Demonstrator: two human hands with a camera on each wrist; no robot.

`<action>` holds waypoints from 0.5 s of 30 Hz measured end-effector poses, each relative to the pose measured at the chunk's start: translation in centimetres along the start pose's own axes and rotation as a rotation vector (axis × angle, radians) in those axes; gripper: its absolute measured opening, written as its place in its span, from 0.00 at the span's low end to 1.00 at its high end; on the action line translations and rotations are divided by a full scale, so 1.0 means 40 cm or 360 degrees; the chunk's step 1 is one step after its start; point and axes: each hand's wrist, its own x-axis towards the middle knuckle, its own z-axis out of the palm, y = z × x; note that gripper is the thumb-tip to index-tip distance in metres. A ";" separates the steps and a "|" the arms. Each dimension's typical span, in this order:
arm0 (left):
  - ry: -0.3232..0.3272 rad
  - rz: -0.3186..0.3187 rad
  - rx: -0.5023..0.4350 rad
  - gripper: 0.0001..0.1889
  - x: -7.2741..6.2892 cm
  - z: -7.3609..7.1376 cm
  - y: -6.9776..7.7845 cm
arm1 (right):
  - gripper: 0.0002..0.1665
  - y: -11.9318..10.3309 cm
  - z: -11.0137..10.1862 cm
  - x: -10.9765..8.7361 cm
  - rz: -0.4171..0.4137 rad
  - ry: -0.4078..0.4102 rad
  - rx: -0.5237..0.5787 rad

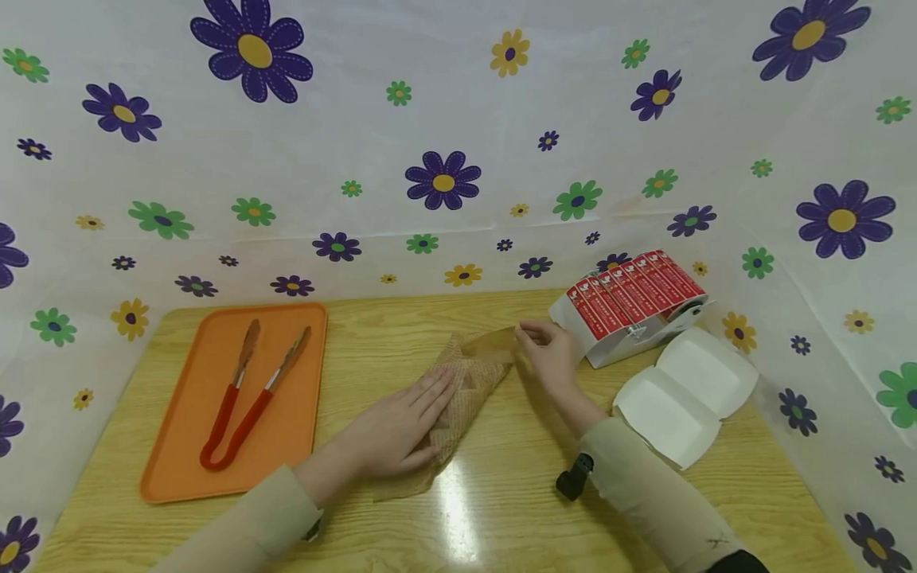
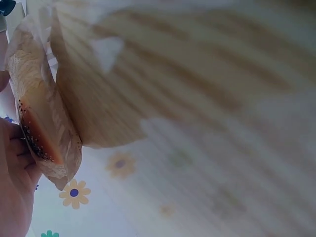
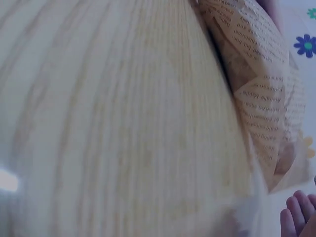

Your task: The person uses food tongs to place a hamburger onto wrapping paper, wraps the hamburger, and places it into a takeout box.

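Note:
A seeded bun [image 2: 39, 133] shows at the open side of brown printed wrapping paper [image 1: 473, 390] in the left wrist view. The wrapped bundle lies slanted on the wooden table. My left hand [image 1: 401, 422] rests on its near left side with fingers extended. At the far right end of the bundle, my right hand [image 1: 552, 354] pinches a loose corner of the paper between thumb and fingers. In the right wrist view, lines of print run along the folded paper [image 3: 261, 94], and only part of the right hand [image 3: 301, 217] shows in the lower corner.
Red-handled tongs [image 1: 232, 430] lie on an orange tray [image 1: 175, 446] at the left. Toward the back right sits a white box with red-labelled tops [image 1: 634, 294]. Beside it an opened white foam clamshell [image 1: 666, 410] lies on the table [image 1: 501, 509]. A flowered cloth [image 1: 344, 143] hangs behind.

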 end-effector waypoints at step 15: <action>-0.0016 -0.0005 -0.0103 0.45 -0.016 -0.001 -0.014 | 0.25 0.049 0.021 0.036 0.0180 -0.0364 -0.0007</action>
